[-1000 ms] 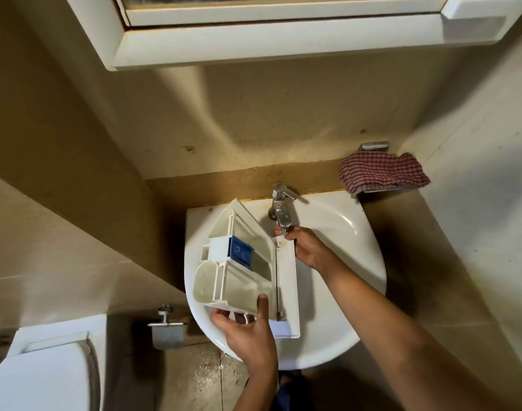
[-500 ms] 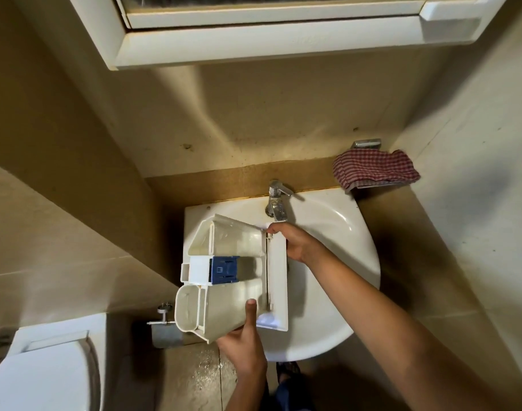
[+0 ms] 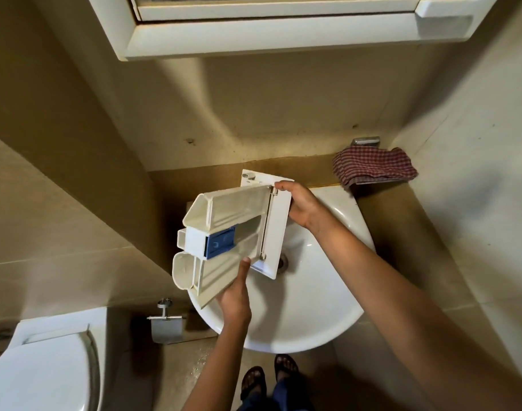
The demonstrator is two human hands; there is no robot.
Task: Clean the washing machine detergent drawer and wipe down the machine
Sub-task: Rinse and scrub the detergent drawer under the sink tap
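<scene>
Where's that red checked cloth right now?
The red checked cloth sits at the right of the head view, draped on a metal fitting in the wall corner, just behind the sink and clear of the drawer.

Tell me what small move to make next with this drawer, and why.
Probably lower the detergent drawer into the sink for rinsing: the left hand and right hand both hold it above the basin, open compartments showing.

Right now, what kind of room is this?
Likely a small bathroom: a white basin under the detergent drawer, a toilet at lower left, and a toilet-paper holder on the wall between them.
</scene>
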